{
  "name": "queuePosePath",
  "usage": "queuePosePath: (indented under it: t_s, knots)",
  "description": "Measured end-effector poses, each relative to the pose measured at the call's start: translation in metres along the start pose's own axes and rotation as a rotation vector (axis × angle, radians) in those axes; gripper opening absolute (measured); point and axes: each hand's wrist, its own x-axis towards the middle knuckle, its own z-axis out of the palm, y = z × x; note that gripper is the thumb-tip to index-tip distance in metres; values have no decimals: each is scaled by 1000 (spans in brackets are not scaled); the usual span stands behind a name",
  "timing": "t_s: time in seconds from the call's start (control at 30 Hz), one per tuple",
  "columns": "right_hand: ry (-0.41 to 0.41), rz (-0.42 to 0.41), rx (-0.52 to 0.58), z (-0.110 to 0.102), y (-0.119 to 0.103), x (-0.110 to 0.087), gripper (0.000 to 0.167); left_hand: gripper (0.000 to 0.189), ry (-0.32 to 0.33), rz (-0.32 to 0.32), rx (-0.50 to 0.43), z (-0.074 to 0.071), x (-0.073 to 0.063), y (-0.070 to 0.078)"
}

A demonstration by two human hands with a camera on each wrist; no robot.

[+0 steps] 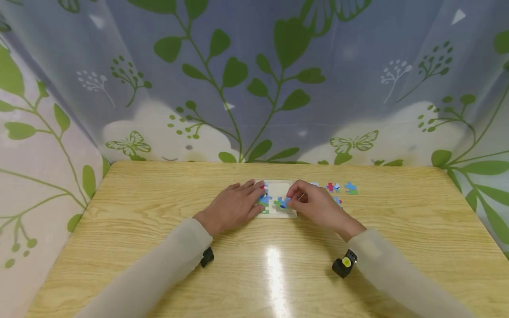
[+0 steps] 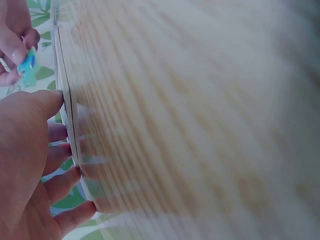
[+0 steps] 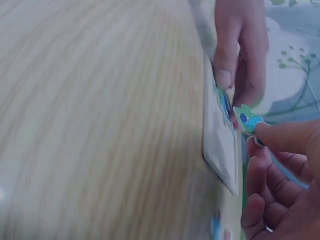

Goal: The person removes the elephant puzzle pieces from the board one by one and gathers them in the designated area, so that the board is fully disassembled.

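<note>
A small white-framed puzzle board (image 1: 283, 215) lies on the table between the two hands. Colourful pieces fill its left side, while the pale middle and right part shows bare. My left hand (image 1: 234, 206) rests with spread fingers on the left edge of the board, partly covering the fitted pieces (image 1: 264, 199). Between thumb and fingertips, my right hand (image 1: 318, 204) pinches a green and blue jigsaw piece (image 3: 248, 119), held above the right part of the board. In the left wrist view the same jigsaw piece (image 2: 28, 66) hangs from the right hand's fingertips.
Right of the board lie loose jigsaw pieces, among them a blue and green piece (image 1: 351, 188) and a red, white and blue one (image 1: 333, 187). Others are partly hidden behind the right hand. A leaf-patterned curtain (image 1: 254, 88) borders the far edge of the wooden table (image 1: 159, 198).
</note>
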Motion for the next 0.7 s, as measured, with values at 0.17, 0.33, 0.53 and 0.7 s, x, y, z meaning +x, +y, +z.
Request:
queuePosePath:
  t_s: [0.17, 0.33, 0.53, 0.7]
  knots:
    - [23, -6, 37, -21, 11, -13, 16, 62, 8, 12, -7, -1, -1, 0]
    - [51, 33, 20, -41, 27, -26, 21, 61, 7, 13, -7, 0, -1, -1]
    - [87, 106, -25, -60, 49, -43, 27, 61, 11, 22, -16, -1, -1, -2]
    - [107, 126, -34, -72, 66, -55, 27, 60, 33, 33, -13, 1, -1, -3]
